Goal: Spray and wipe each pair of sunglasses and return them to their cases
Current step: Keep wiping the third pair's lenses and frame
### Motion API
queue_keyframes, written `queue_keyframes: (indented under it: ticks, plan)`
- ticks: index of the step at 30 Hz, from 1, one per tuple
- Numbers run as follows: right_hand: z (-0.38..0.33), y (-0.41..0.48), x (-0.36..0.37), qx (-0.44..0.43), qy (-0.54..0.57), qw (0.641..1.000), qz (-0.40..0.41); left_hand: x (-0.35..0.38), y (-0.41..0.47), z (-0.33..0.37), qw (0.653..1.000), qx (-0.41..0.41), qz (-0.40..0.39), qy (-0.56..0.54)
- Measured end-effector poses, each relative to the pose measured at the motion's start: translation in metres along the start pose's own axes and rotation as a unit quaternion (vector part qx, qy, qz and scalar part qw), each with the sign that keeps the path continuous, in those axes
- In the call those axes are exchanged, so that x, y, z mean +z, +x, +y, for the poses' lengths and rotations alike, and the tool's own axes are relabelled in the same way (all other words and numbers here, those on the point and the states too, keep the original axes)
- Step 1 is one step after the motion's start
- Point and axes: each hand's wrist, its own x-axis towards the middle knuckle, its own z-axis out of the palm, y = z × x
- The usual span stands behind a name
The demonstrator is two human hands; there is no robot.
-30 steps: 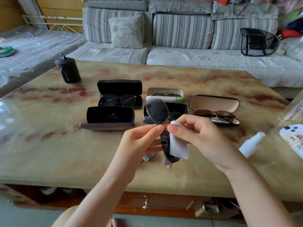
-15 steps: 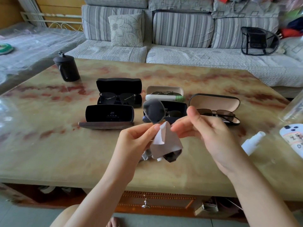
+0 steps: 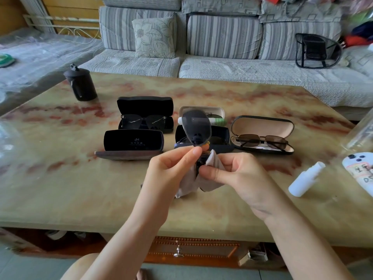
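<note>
Above the marble table (image 3: 60, 188), my left hand (image 3: 169, 170) pinches a pair of dark sunglasses (image 3: 196, 128) near the bridge, one lens standing upward. My right hand (image 3: 238, 174) grips a grey cloth (image 3: 193, 182) wrapped over the lower lens, which is mostly hidden. Behind them lie several open cases: a black one with dark sunglasses (image 3: 144, 122), an empty black one (image 3: 133, 141), a dark one (image 3: 220, 134) partly hidden by the lens, a white one (image 3: 210, 110), and a beige-lined one holding brown sunglasses (image 3: 262, 141). A white spray bottle (image 3: 306, 178) lies at right.
A black lidded cup (image 3: 80, 85) stands at the table's far left. A white phone case (image 3: 361, 170) and a clear plastic object (image 3: 361, 136) sit at the right edge. A striped sofa (image 3: 222, 37) runs behind the table.
The sunglasses have risen slightly and turned so the upper lens faces me. My right hand has closed back onto the cloth over the lower lens, after briefly opening off it.
</note>
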Motion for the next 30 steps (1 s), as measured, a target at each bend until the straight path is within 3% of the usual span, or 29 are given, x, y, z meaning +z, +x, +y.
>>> queue_keyframes:
  ticks: [3, 8, 12, 16, 21, 30]
  plan:
    - [-0.004, -0.001, -0.004, -0.003, 0.05, 0.999, -0.012, -0.004, 0.0, -0.002, 0.999, -0.038, -0.034, 0.0]
    - [-0.003, 0.002, -0.006, -0.005, 0.058, 0.998, 0.038, -0.016, -0.003, -0.009, 0.99, -0.064, -0.12, 0.027]
    - [0.0, 0.004, -0.004, -0.017, 0.023, 0.998, 0.06, -0.019, -0.005, -0.012, 0.996, -0.04, -0.073, -0.01]
    - [-0.002, 0.003, -0.004, -0.023, 0.013, 1.0, 0.0, -0.022, -0.004, -0.02, 0.996, -0.057, -0.021, -0.067]
    - [0.0, 0.003, -0.001, -0.034, 0.032, 0.998, -0.03, -0.019, -0.003, -0.021, 0.976, -0.098, -0.023, -0.191]
    - [0.002, 0.004, 0.008, -0.03, 0.016, 0.999, 0.006, -0.009, -0.005, -0.025, 0.996, -0.027, -0.01, -0.086]
